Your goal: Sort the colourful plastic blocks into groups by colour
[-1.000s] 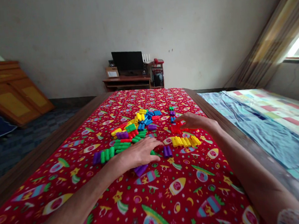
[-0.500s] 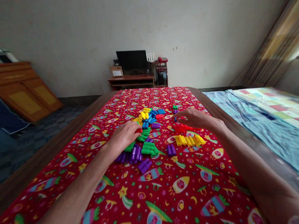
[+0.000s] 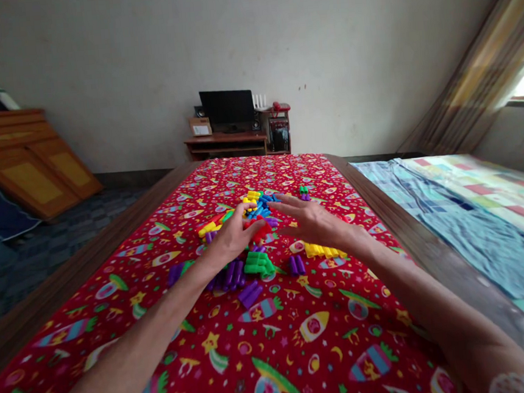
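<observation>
Standing at far left is a cabinet (image 3: 34,161). Next comes the table (image 3: 152,205), its left edge well apart from the blocks. Purple blocks (image 3: 174,274) lie leftmost, with yellow blocks (image 3: 207,229) farther back. The left hand (image 3: 229,239) closes thumb and fingers around red blocks (image 3: 262,228); whether these touch the cloth (image 3: 341,321) I cannot tell. Green blocks (image 3: 257,262) lie just in front, blue blocks (image 3: 265,205) behind. The right hand (image 3: 314,222) has its fingers spread, pointing left, near the red blocks. A purple pair (image 3: 297,265) sits apart, in front of it. Farther right, cloth runs on to the table's right edge, beside a bed (image 3: 434,224). Printed cloth also stretches between the forearms (image 3: 162,315).

The left hand hides part of the pile and the right hand part of the yellow row (image 3: 324,251). Both forearms are cut off below; a pale wristband (image 3: 512,384) is blurred.
</observation>
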The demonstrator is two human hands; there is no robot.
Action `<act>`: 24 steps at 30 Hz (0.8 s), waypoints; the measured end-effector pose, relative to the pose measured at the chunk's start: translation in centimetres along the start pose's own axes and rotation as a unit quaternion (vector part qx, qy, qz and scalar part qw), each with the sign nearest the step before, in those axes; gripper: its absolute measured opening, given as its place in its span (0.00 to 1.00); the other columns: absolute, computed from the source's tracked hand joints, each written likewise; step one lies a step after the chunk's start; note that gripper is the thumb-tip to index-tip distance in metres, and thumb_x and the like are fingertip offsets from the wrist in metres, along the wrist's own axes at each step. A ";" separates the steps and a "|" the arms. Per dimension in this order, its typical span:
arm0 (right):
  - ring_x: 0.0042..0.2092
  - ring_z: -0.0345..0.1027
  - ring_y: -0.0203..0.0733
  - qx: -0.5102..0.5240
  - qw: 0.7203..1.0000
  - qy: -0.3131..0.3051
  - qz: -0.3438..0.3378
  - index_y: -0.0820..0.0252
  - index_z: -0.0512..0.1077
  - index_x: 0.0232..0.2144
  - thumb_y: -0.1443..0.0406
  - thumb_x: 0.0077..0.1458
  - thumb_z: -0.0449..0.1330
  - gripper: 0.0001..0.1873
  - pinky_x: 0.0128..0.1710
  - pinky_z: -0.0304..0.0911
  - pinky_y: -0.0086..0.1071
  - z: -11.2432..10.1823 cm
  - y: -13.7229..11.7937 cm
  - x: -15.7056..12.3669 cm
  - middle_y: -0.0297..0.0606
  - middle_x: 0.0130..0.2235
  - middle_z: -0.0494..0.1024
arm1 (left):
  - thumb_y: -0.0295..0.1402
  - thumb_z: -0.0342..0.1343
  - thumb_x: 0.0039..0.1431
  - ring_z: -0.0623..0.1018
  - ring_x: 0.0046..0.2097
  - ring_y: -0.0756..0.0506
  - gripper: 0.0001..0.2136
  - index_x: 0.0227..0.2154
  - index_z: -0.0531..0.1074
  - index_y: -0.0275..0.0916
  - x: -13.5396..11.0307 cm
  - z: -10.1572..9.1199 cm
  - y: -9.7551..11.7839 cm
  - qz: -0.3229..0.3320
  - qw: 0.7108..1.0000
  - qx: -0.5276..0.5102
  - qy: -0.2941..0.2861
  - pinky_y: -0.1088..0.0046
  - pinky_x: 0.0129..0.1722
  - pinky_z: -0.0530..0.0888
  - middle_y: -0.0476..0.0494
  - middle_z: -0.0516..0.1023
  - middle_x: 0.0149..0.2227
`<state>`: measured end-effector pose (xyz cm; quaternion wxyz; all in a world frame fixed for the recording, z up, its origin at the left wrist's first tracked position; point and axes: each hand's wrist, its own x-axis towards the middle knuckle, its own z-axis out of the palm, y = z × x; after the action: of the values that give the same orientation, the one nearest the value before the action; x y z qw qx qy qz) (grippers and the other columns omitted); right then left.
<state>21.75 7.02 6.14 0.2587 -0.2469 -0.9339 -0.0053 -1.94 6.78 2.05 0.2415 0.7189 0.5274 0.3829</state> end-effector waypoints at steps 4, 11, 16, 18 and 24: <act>0.51 0.69 0.45 -0.013 0.996 -0.075 -0.035 0.55 0.65 0.59 0.66 0.62 0.55 0.23 0.49 0.66 0.37 1.7 -3.1 0.8 0.47 0.54 0.73 | 0.49 0.62 0.48 0.79 0.37 0.42 0.37 0.58 0.61 0.37 -0.6 1.4 0.6 -0.003 0.996 -0.084 -0.035 0.68 0.35 0.75 0.39 0.79 0.40; 0.44 0.73 0.44 -0.068 0.986 -0.108 0.105 0.56 0.74 0.50 0.62 0.60 0.58 0.16 0.42 0.65 0.34 -1.7 0.8 0.0 0.43 0.44 0.79 | 0.49 0.55 0.56 0.81 0.37 0.42 0.34 0.61 0.60 0.35 -0.8 0.2 1.8 -0.015 0.990 -0.093 -0.101 0.67 0.36 0.76 0.38 0.81 0.37; 0.40 0.75 0.43 -0.030 0.958 -0.167 0.231 0.57 0.75 0.50 0.66 0.53 0.63 0.20 0.41 0.66 0.33 -4.9 8.0 -3.3 0.41 0.42 0.82 | 0.46 0.50 0.57 0.81 0.39 0.41 0.23 0.49 0.74 0.35 -0.1 -2.2 0.8 0.017 0.994 0.075 -0.082 0.69 0.38 0.76 0.39 0.83 0.38; 0.42 0.75 0.44 0.003 0.948 -0.196 0.251 0.59 0.75 0.50 0.67 0.52 0.64 0.22 0.42 0.67 0.34 -5.0 9.9 -4.4 0.41 0.43 0.82 | 0.42 0.50 0.56 0.81 0.37 0.41 0.21 0.48 0.75 0.36 0.0 -2.9 0.6 0.011 0.985 0.141 -0.095 0.70 0.36 0.76 0.41 0.83 0.37; 0.48 0.73 0.48 0.006 0.934 -0.246 0.259 0.60 0.73 0.54 0.68 0.51 0.64 0.26 0.47 0.67 0.37 -4.1 10.2 -4.9 0.45 0.49 0.79 | 0.36 0.48 0.58 0.81 0.41 0.41 0.17 0.44 0.78 0.40 -0.2 -3.3 0.5 0.059 0.955 0.280 -0.072 0.68 0.45 0.74 0.42 0.83 0.42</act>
<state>32.06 13.19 6.10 0.0147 -0.4720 -0.8722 0.1278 -4.38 6.28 4.36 0.0448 0.8130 0.5516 0.1808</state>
